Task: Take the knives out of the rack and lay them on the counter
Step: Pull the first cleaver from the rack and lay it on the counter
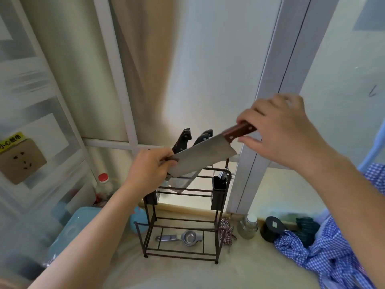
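A cleaver [203,156] with a broad steel blade and a reddish-brown riveted handle hangs in the air above the dark wire knife rack [183,224]. My right hand [285,130] grips its handle. My left hand [150,171] pinches the far end of the blade. Two black-handled knives [184,140] [203,138] stand tilted in the rack behind the blade, their blades mostly hidden. The rack stands on the pale counter [229,272].
A metal squeezer [183,237] lies under the rack. Left of it sit a blue tub [75,228] and a red-capped bottle [103,185]. To the right are a glass jar [249,226], a black lid [271,228] and blue checked cloth [320,259]. A wall socket [21,158] is at left.
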